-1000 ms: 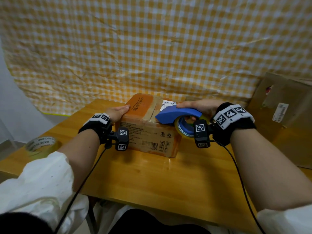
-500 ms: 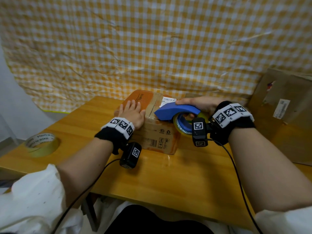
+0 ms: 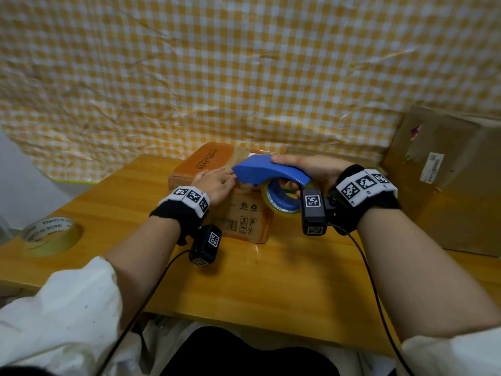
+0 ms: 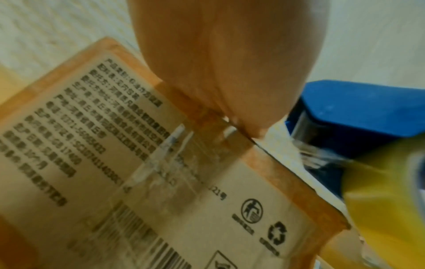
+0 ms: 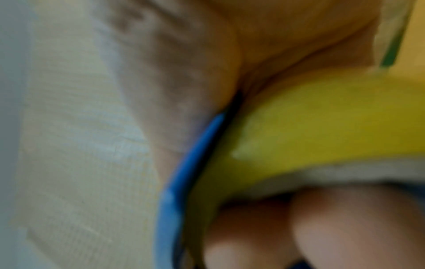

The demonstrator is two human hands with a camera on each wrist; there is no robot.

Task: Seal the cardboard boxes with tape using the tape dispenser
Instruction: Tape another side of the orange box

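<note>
A small printed cardboard box point(image 3: 214, 164) sits mid-table. My left hand point(image 3: 217, 183) lies flat on its top near the front edge, fingers straight and reaching the nose of the blue tape dispenser point(image 3: 268, 169). My right hand point(image 3: 311, 169) grips the dispenser's handle, holding it over the box's right side, with the yellowish tape roll point(image 3: 282, 202) hanging beside the box. The left wrist view shows my palm point(image 4: 230, 63) on the box edge, clear tape point(image 4: 165, 163) running down the printed side, and the dispenser point(image 4: 356, 112). In the blurred right wrist view are the roll point(image 5: 322, 118) and my fingers point(image 5: 345, 227).
A spare tape roll point(image 3: 50, 236) lies at the left end of the wooden table point(image 3: 271, 280). A large brown cardboard box point(image 3: 455, 185) stands at the right. A yellow checked cloth point(image 3: 244, 77) hangs behind.
My left hand left the box's left side, came onto its top, then slid right up to the dispenser's nose. The dispenser shifted a little left over the box.
</note>
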